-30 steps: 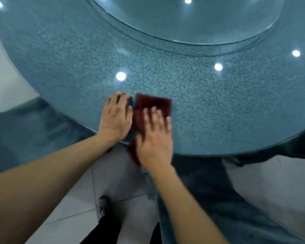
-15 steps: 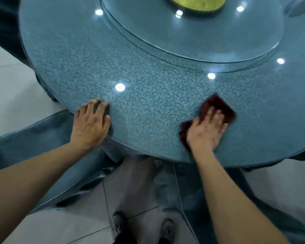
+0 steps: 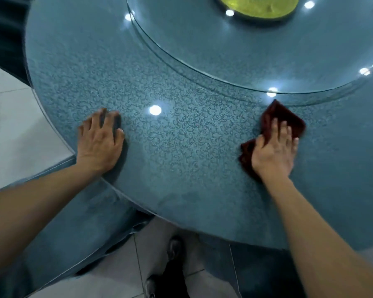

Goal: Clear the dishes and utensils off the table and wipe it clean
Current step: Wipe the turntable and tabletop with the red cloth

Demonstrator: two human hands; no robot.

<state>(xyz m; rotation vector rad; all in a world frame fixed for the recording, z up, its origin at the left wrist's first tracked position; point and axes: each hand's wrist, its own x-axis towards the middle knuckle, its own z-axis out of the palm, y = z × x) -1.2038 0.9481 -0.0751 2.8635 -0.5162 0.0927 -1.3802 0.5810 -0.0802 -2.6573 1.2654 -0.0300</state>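
Glass turntable (image 3: 267, 52), round and clear, mounted at centre top, edge overhanging the patterned surface below. Yellow-green disc (image 3: 256, 9) under the turntable hub, partly cut off by the upper frame edge. Bright ceiling-light reflections (image 3: 155, 109) scattered as white spots over the glass. Pale tiled floor (image 3: 11, 125) at left and bottom, grout lines visible. Dark shoes (image 3: 174, 248) on the tiles at bottom centre, one ahead of the other. Blue-grey draped fabric (image 3: 58, 233) hanging at lower left, reaching toward the floor.
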